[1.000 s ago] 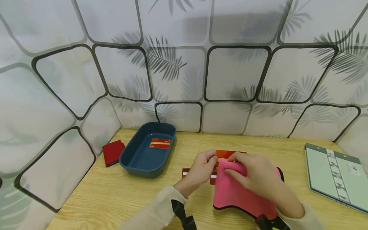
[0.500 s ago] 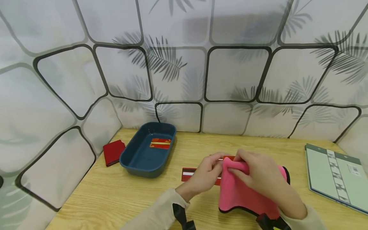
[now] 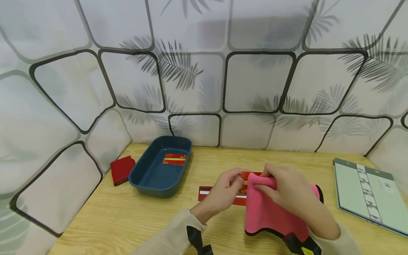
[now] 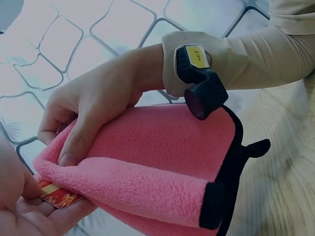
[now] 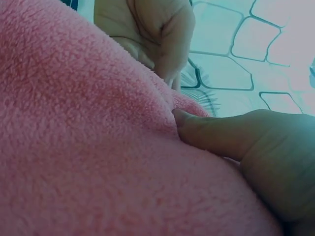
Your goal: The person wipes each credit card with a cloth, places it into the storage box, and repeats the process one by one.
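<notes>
My left hand (image 3: pixel 224 191) holds a red card with a gold band (image 3: pixel 247 176) by its left end. A pink fleecy cloth with black edging (image 3: pixel 274 216) is folded over the other end. My right hand (image 3: pixel 288 186) pinches the cloth there, its thumb (image 5: pixel 211 132) pressed into the pile in the right wrist view. In the left wrist view a corner of the card (image 4: pixel 61 196) sticks out between the cloth fold and the left fingers; the rest is covered. Under the left hand, red cards with a white stripe (image 3: pixel 204 193) lie on the table, partly hidden.
A blue tray (image 3: pixel 137 182) stands at the back left with a red and gold card (image 3: pixel 174 159) inside. Left of it lies a dark red wallet-like booklet (image 3: pixel 122 170). A pale green notebook (image 3: pixel 347 187) lies at the right. A patterned curtain (image 3: pixel 245 81) backs the wooden table (image 3: pixel 127 223).
Both hands, the cloth and the held card shifted slightly right and nearer early on, and more of the striped cards came into sight. Over the last half second the hands have hardly moved.
</notes>
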`<state>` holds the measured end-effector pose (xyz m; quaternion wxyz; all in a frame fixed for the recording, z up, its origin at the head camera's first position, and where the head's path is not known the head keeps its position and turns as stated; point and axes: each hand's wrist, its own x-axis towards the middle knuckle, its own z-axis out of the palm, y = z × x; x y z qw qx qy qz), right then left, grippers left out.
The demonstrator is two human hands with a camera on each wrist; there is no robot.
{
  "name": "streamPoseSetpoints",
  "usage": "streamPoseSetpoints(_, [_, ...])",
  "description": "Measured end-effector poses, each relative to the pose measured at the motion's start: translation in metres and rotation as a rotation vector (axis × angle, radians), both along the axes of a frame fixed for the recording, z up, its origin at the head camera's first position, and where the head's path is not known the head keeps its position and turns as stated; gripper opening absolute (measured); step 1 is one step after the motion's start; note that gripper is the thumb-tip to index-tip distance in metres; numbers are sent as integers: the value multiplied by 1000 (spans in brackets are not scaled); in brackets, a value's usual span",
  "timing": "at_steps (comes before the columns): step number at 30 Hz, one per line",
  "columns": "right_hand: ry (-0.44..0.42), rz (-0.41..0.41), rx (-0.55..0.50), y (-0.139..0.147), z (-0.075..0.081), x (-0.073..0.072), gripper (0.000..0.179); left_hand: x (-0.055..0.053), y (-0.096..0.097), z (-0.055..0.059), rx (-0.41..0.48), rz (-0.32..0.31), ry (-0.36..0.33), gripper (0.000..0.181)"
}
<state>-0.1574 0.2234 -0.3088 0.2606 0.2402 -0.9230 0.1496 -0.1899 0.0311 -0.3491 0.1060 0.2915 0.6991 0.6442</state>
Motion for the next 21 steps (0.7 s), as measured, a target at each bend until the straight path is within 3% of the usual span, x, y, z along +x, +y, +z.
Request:
streamPoseSetpoints(6, [-81, -46, 5, 4, 5, 0, 32, -2, -2, -1, -18, 40, 8, 26])
streamPoseSetpoints(14, [-112, -80, 8, 13, 8, -4, 30, -5, -3, 0, 101, 15, -78, 32])
streamPoseSetpoints(21, [-138, -151, 38, 21, 9, -5, 29, -7, -7, 2, 99, 13, -101, 32])
